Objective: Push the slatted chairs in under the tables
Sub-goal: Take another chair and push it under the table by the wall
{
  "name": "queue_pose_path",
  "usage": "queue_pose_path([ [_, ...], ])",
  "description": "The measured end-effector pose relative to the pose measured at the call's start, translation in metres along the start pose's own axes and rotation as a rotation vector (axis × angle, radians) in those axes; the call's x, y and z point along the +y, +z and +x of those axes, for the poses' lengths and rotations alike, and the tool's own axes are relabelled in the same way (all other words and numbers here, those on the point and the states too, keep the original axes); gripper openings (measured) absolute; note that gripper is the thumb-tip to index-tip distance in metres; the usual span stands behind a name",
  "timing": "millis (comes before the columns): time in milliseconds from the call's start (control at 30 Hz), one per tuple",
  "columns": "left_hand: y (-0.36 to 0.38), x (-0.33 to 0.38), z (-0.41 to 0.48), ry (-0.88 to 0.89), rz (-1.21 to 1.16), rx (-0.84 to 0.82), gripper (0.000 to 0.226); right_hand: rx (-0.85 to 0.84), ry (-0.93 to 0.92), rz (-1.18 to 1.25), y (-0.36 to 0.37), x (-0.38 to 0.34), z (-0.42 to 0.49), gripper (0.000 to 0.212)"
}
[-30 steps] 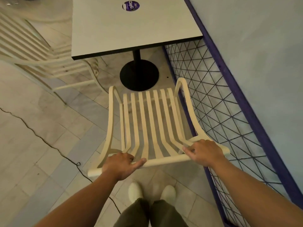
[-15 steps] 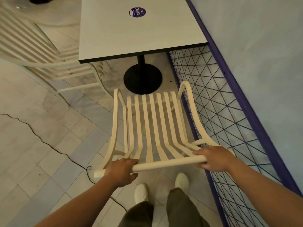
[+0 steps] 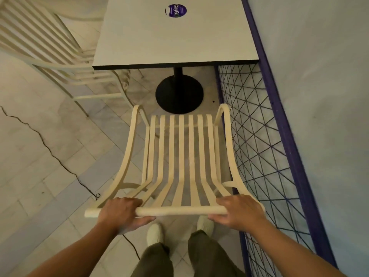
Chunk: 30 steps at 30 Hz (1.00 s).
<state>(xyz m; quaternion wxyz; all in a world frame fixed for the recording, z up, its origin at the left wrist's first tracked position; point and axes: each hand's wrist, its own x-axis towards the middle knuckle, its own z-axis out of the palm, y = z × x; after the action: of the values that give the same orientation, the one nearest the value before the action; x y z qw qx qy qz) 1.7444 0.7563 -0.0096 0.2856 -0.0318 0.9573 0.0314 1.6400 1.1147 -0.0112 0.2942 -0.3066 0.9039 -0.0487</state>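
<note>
Keep the left hand (image 3: 121, 211) and the right hand (image 3: 237, 211) wrapped round the top rail (image 3: 179, 211) as now, fingers curled over it at 7 and 5 o'clock. Push straight toward 12 o'clock with equal force on both sides to send the chair (image 3: 181, 148) in square. Note its place: just short of the worktop (image 3: 169, 41), seat front near the black base (image 3: 179, 94), not yet underneath. Hold a line clear of the wire fence (image 3: 286, 124) close by at 3 o'clock. Ease off before striking the base or the worktop's edge. Step forward rather than lean.

Counted: two slatted chairs, this one and another (image 3: 95, 96) at 10 o'clock beside the worktop; one worktop; one base; one round sticker (image 3: 176, 10); seven seat slats; two hands, both gripping the rail.
</note>
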Motion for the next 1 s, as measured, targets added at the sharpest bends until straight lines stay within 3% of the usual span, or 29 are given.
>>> queue_pose_path([
  [167,-0.006,0.024,0.018,0.007,0.031,0.05,0.119,-0.019,-0.008,-0.008,-0.024,0.029,0.009,0.11],
  [300,-0.015,0.031,0.033,0.004,0.065,0.055,0.107,-0.029,0.035,-0.015,-0.033,0.04,0.02,0.109],
  [367,-0.015,0.033,0.038,0.008,0.074,0.049,0.097,-0.047,0.053,-0.03,-0.034,0.039,0.028,0.094],
  [500,-0.015,0.032,0.043,0.017,0.072,0.041,0.073,-0.104,0.085,-0.096,-0.036,0.023,0.042,0.032],
  [567,-0.017,0.03,0.044,0.011,0.06,0.02,0.06,-0.128,0.129,-0.076,-0.037,0.021,0.044,0.022],
  [1000,-0.038,0.034,0.072,-0.081,0.016,-0.057,0.045,-0.133,0.216,-0.077,-0.055,0.035,0.063,0.046],
])
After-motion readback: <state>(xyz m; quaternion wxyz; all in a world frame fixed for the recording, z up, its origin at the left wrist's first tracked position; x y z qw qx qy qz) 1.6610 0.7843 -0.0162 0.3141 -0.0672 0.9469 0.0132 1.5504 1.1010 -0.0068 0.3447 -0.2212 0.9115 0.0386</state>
